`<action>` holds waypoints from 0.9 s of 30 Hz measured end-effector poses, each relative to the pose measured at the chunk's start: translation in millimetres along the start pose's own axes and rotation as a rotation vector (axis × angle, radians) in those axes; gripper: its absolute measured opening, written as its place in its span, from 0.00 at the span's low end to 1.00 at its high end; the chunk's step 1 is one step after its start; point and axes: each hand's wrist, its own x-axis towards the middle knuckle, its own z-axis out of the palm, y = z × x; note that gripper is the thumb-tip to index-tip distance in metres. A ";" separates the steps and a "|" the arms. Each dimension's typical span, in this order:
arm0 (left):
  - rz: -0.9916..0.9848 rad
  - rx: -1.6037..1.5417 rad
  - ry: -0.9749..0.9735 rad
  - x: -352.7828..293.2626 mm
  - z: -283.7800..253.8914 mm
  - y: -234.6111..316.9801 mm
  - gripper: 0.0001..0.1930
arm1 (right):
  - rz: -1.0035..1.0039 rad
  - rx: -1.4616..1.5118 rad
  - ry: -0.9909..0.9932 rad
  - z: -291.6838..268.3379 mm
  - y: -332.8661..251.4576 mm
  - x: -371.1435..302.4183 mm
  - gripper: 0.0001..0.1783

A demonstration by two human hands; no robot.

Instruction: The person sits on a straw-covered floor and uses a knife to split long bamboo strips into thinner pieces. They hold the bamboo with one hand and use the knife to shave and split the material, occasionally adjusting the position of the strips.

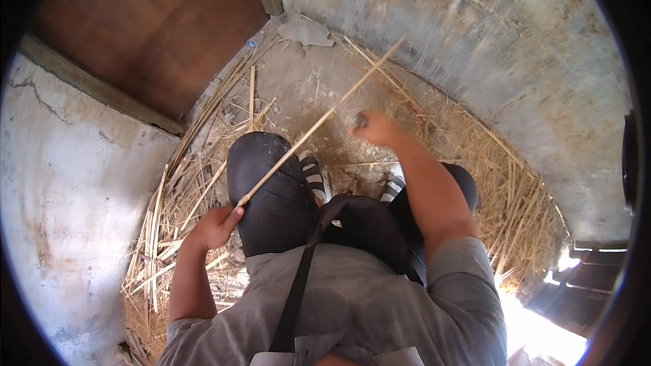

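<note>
A long, thin, pale bamboo stick (312,131) with knobbly joints slants up and to the right across my left thigh. Its near end is pinched between the thumb and fingers of my left hand (215,227), at the outer side of that knee. My right hand (377,129) is closed and slightly smeared by motion, to the right of the stick and apart from it. A small dark object (361,121) shows at its fingers; its kind cannot be made out. The far tip of the stick is blurred near the right wall.
Split bamboo strips (152,244) lie along the left wall (61,183). A heap of straw-like shavings (515,224) lines the stained right wall (488,47). A brown wooden panel (156,27) stands at the far left. My striped footwear (312,175) rests between my knees.
</note>
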 end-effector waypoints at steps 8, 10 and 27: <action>0.054 0.024 0.008 -1.7 -2.0 6.7 0.32 | -0.062 -0.077 0.099 -8.7 0.4 3.1 0.34; 0.063 0.040 0.017 -2.7 -1.0 7.9 0.32 | -0.137 -0.144 -0.108 -5.0 -49.2 -12.4 0.26; 0.140 0.151 0.224 -14.4 12.8 21.2 0.26 | -0.121 -0.323 -0.102 -19.8 -63.3 -28.4 0.26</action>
